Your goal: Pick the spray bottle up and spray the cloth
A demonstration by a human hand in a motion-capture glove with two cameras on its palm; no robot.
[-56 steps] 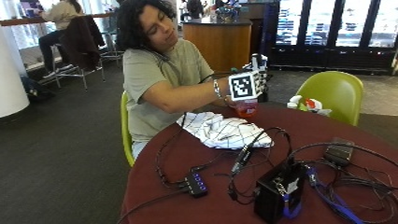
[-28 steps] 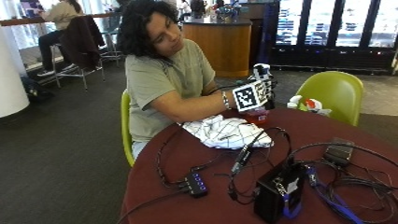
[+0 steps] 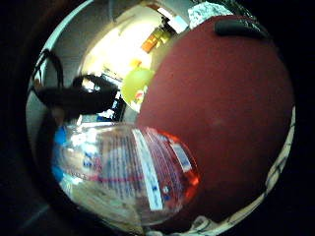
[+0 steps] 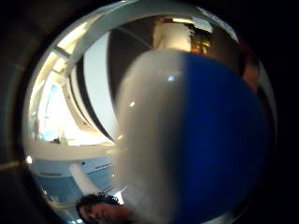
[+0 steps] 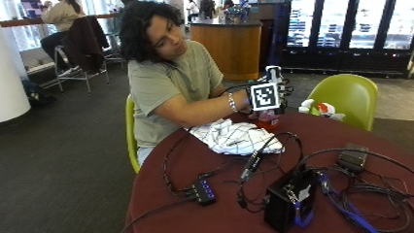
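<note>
On the round dark red bench (image 5: 213, 204) I see the white patterned cloth (image 5: 234, 137) lying near the edge beside the person. My gloved right hand (image 5: 267, 94) has its fingers closed around the spray bottle (image 5: 267, 118), holding it above the bench, just behind the cloth.

R hand (image 5: 268, 94) raised; fingers curled
</note>
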